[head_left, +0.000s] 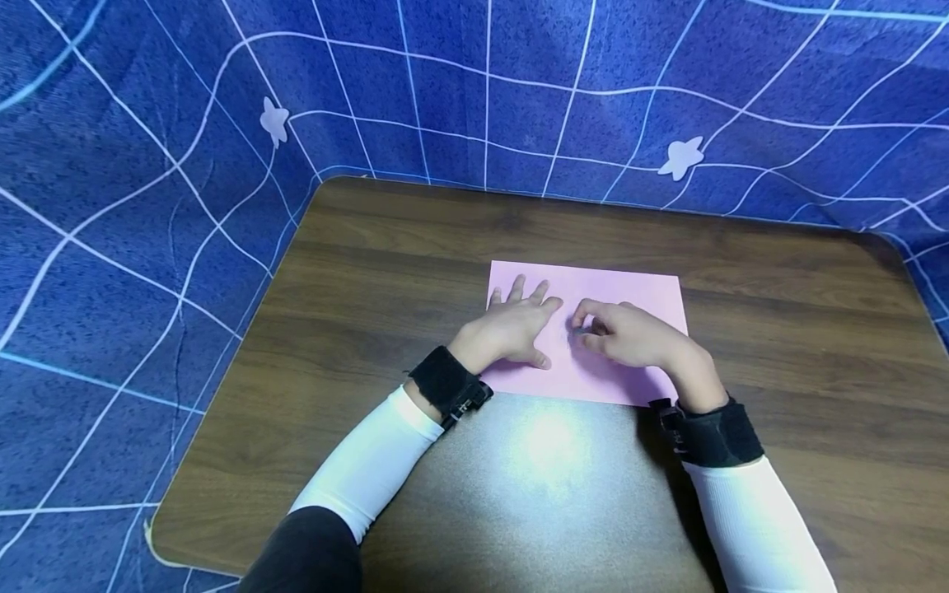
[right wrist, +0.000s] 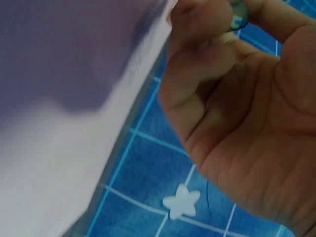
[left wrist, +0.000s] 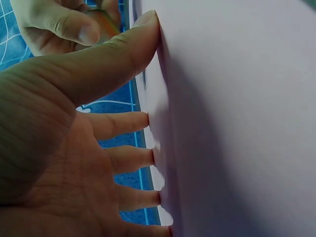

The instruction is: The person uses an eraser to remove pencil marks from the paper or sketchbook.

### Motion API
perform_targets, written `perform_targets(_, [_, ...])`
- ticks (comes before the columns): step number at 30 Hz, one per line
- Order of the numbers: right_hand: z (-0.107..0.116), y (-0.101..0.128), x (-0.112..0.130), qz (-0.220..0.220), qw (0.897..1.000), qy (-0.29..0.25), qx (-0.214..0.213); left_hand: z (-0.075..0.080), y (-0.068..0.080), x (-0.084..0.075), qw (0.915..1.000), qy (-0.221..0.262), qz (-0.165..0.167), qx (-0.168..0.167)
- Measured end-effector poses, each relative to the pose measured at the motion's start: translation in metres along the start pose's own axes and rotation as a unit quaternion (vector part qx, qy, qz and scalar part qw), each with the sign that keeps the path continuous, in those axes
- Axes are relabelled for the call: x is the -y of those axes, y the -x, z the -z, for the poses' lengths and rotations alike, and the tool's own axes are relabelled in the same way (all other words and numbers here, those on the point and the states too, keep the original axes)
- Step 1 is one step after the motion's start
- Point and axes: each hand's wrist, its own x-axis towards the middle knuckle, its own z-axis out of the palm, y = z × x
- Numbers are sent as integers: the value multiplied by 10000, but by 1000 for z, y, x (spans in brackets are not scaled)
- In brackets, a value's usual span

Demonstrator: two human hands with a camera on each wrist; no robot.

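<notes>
A pink sheet of paper point(head_left: 615, 284) lies on the wooden table. My left hand point(head_left: 515, 327) rests on its left part with fingers spread, and in the left wrist view the fingertips and thumb point(left wrist: 116, 57) touch the sheet. Over the middle of the paper, my right hand point(head_left: 630, 333) pinches a small green thing point(right wrist: 239, 16) between thumb and curled fingers. From the left wrist view this thing point(left wrist: 104, 23) also shows orange; most of it is hidden by the fingers, and I cannot tell its kind. Faint dark marks show on the paper beside the right fingertips.
The brown wooden table point(head_left: 356, 329) has rounded corners and a bright light reflection in front of the sheet. Behind it and at the left hangs a blue cloth point(head_left: 445, 91) with pale grid lines and white stars. Each wrist wears a black band point(head_left: 446, 380).
</notes>
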Motion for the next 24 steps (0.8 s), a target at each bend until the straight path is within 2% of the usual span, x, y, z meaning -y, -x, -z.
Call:
perform_targets(2, [-6,-4,1,210,9997,-70,101,0,0,-1,10000,-31,11,3])
perform_targets(11, [-14,-7,3,608,9976,-219,263,-1,0,-2,9999,-135,52,28])
perform_targets(16, [-13,-8,4,382,9990,-94,230,0,1,-2,9999,-127,53,46])
perform_targets(21, [-8,-6,2,-100,9991,373,-172,-1,1,-3,9998,-137,84,71])
perform_targets(24, [-7,-5,0,-129,9978,564,-319,-2,0,-4,9998,-164,99,71])
